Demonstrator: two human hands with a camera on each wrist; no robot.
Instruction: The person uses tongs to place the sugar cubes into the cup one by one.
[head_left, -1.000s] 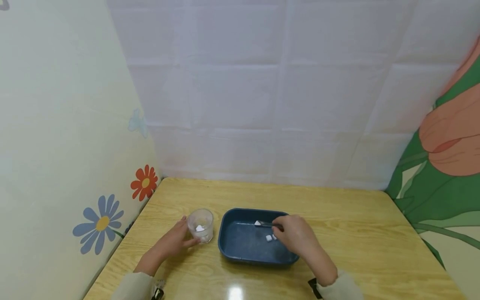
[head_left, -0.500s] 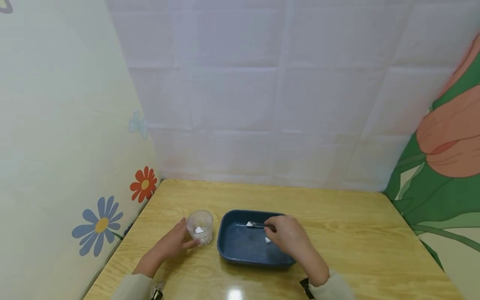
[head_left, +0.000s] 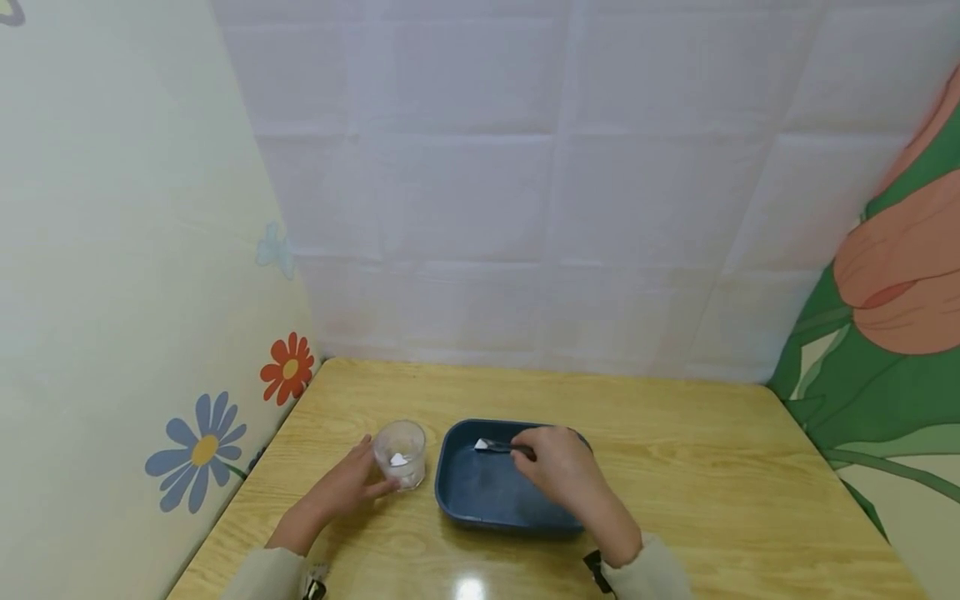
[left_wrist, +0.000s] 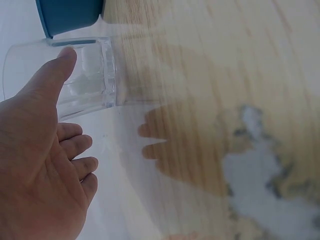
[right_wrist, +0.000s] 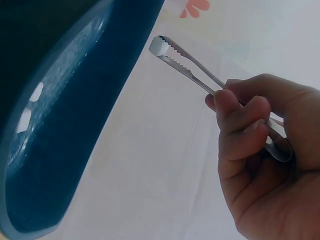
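My right hand (head_left: 561,468) pinches small metal tongs (right_wrist: 192,70) with toothed tips, which grip a white cube (right_wrist: 159,46) that looks like sugar. In the head view the tongs overlap the dark blue tray (head_left: 480,523); from the right wrist the cube shows above its rim. Two more white cubes lie in the tray, one of them a white cube (right_wrist: 23,121) near its wall. My left hand (head_left: 347,483) holds a clear glass (left_wrist: 30,55) upright on the table, thumb against its side. White cubes (left_wrist: 90,62) lie at the bottom of the glass.
Glass and tray stand side by side on a wooden table (head_left: 675,467), a small gap between them. A white sheet (head_left: 465,183) hangs behind the table. Flower-patterned panels flank it at left and right.
My right hand has moved left over the tray, carrying the tongs and cube towards the glass. The left hand and glass have stayed in place.
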